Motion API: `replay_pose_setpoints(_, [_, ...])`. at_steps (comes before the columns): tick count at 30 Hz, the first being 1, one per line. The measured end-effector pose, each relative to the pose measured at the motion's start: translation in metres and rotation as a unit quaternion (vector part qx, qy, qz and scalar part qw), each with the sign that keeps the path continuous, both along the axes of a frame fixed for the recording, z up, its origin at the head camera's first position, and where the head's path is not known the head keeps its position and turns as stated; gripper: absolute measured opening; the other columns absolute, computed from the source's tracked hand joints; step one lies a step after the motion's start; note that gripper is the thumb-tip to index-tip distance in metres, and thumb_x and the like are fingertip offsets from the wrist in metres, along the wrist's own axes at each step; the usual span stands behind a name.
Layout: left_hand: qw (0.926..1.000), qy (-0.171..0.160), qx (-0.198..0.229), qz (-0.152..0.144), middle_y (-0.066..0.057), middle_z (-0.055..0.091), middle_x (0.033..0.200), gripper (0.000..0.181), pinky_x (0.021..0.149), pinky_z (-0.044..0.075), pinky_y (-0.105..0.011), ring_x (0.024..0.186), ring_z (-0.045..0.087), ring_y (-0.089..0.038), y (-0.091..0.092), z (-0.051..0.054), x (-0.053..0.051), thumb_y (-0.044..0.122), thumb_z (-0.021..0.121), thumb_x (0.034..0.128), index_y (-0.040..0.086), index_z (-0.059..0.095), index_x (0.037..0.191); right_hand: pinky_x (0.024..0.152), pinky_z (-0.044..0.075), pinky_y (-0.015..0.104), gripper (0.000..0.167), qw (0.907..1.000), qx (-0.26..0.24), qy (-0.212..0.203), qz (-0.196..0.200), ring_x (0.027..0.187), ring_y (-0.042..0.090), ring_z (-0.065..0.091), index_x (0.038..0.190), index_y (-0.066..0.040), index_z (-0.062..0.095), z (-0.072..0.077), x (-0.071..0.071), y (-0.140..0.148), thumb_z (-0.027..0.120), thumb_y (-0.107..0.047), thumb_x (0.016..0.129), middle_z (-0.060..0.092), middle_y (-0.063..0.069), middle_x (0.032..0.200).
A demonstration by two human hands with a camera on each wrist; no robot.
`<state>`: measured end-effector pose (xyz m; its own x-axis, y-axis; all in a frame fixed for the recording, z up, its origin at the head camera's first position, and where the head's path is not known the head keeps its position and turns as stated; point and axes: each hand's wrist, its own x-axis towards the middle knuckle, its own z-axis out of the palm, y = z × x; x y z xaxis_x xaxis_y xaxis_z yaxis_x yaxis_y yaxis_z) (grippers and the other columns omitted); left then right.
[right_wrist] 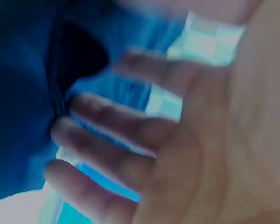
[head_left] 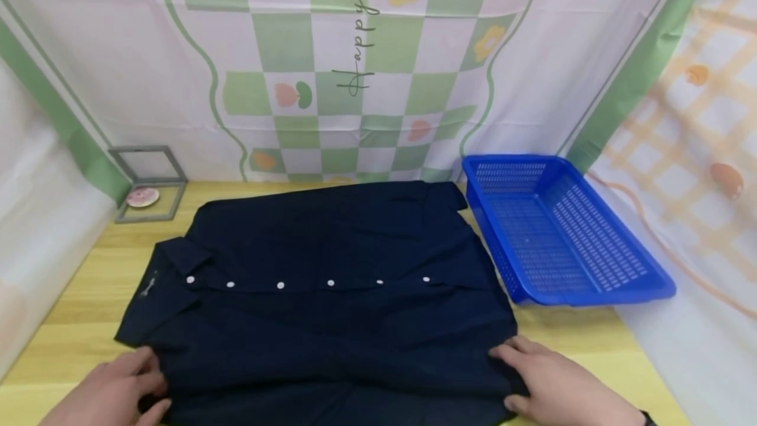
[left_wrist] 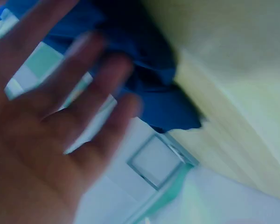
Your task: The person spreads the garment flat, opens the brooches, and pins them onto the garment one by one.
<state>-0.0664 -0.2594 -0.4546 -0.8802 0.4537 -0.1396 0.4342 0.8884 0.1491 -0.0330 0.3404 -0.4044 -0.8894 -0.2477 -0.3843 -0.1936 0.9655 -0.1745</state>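
Observation:
A dark navy button-up shirt (head_left: 331,340) lies spread out with its collar (head_left: 162,291) to the left and a row of white buttons across it. At the shirt's near left edge, below the collar, is my left hand (head_left: 121,386); the left wrist view shows its fingers (left_wrist: 88,70) spread and loosely extended in front of the cloth. My right hand (head_left: 552,380) touches the near right edge, thumb apart from the other fingers. In the right wrist view, extended fingertips (right_wrist: 63,130) meet the shirt's hem, where the fabric gapes. Neither hand shows a pinch.
A blue perforated plastic basket (head_left: 597,294) stands right of the shirt, close to its edge. At the back left is a grey hinged frame (head_left: 144,217) with a small pink round piece (head_left: 143,197). Patterned curtains (head_left: 390,51) hang behind the wooden table (head_left: 83,307).

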Motion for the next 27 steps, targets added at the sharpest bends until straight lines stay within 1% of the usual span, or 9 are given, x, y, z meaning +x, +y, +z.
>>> replay_pose_setpoints(2, [0.9972,0.071,0.009,-0.022,0.008,0.052,0.093,0.022,0.064,0.048,-0.035,0.078,0.052,-0.011,0.007,0.001,-0.001,0.040,0.083,0.0782,0.027,0.072,0.092,0.090,0.050,0.055,0.070,0.9992,0.006,-0.018,-0.034,0.113,0.031,0.058,0.134,-0.015,0.060,-0.001,0.002,0.004,0.082,-0.049,0.077,0.057,0.010,0.129])
replay_pose_setpoints(3, [0.9956,0.088,0.014,-0.029,0.006,0.055,0.097,0.030,0.066,0.050,-0.036,0.081,0.055,-0.013,0.011,0.001,-0.002,0.038,0.084,0.0771,0.023,0.073,0.100,0.091,0.048,0.058,0.075,0.9985,0.007,-0.026,-0.048,0.117,0.036,0.056,0.138,-0.014,0.058,-0.002,0.003,0.006,0.082,-0.050,0.076,0.054,0.015,0.134])
replay_pose_setpoints(5, [0.9960,0.080,0.015,-0.037,0.002,0.059,0.107,0.045,0.073,0.052,-0.043,0.092,0.060,-0.022,0.019,0.000,-0.005,0.034,0.086,0.0754,0.016,0.071,0.114,0.091,0.047,0.059,0.080,0.9976,0.006,-0.027,-0.063,0.121,0.041,0.053,0.140,-0.011,0.055,-0.005,0.004,0.010,0.084,-0.048,0.075,0.049,0.022,0.139])
replay_pose_setpoints(7, [0.9978,0.044,0.012,-0.048,0.000,0.059,0.109,0.046,0.073,0.053,-0.047,0.094,0.061,-0.028,0.024,-0.003,-0.009,0.027,0.086,0.0758,0.014,0.069,0.117,0.089,0.048,0.060,0.080,0.9973,0.009,-0.024,-0.069,0.118,0.043,0.054,0.139,-0.008,0.056,-0.010,0.004,0.013,0.085,-0.045,0.075,0.049,0.024,0.138])
replay_pose_setpoints(10, [0.9987,0.009,0.018,-0.046,0.006,0.054,0.097,0.033,0.066,0.051,-0.040,0.082,0.058,-0.020,0.026,-0.007,-0.014,0.014,0.084,0.0777,0.017,0.068,0.107,0.083,0.051,0.053,0.065,0.9986,0.015,0.008,-0.051,0.107,0.035,0.060,0.129,-0.012,0.062,-0.015,0.008,0.016,0.085,-0.042,0.076,0.055,0.016,0.126])
replay_pose_setpoints(14, [0.9964,0.049,0.044,-0.053,0.009,0.052,0.095,0.035,0.062,0.050,-0.035,0.077,0.056,-0.014,0.022,-0.009,-0.013,0.006,0.082,0.0758,0.019,0.066,0.104,0.071,0.052,0.040,0.026,0.9922,0.020,0.121,0.024,0.087,0.020,0.061,0.104,-0.022,0.069,-0.017,0.011,0.018,0.081,-0.031,0.083,0.059,0.004,0.106])
replay_pose_setpoints(18, [0.9866,0.117,0.075,-0.086,0.012,0.053,0.096,0.039,0.063,0.051,-0.031,0.078,0.056,-0.011,0.018,-0.009,-0.010,0.002,0.083,0.0711,0.020,0.068,0.103,0.076,0.055,0.040,0.014,0.9853,-0.008,0.168,0.026,0.095,0.024,0.065,0.102,-0.022,0.075,-0.008,0.012,0.019,0.077,-0.024,0.088,0.062,0.010,0.118])
replay_pose_setpoints(23, [0.9665,0.182,0.122,-0.133,0.011,0.055,0.094,0.039,0.062,0.051,-0.033,0.078,0.056,-0.010,0.015,-0.012,-0.013,-0.003,0.084,0.0641,0.022,0.073,0.092,0.088,0.052,0.051,0.027,0.9873,-0.063,0.144,-0.024,0.114,0.034,0.061,0.118,-0.009,0.074,0.005,0.009,0.021,0.066,-0.025,0.097,0.058,0.015,0.134])
replay_pose_setpoints(27, [0.9544,0.215,0.141,-0.151,0.010,0.057,0.093,0.040,0.062,0.051,-0.033,0.078,0.057,-0.010,0.013,-0.015,-0.015,-0.004,0.084,0.0598,0.022,0.073,0.088,0.091,0.049,0.055,0.039,0.9849,-0.071,0.158,0.002,0.120,0.037,0.056,0.126,-0.011,0.070,0.003,0.010,0.018,0.072,-0.029,0.092,0.056,0.013,0.137])
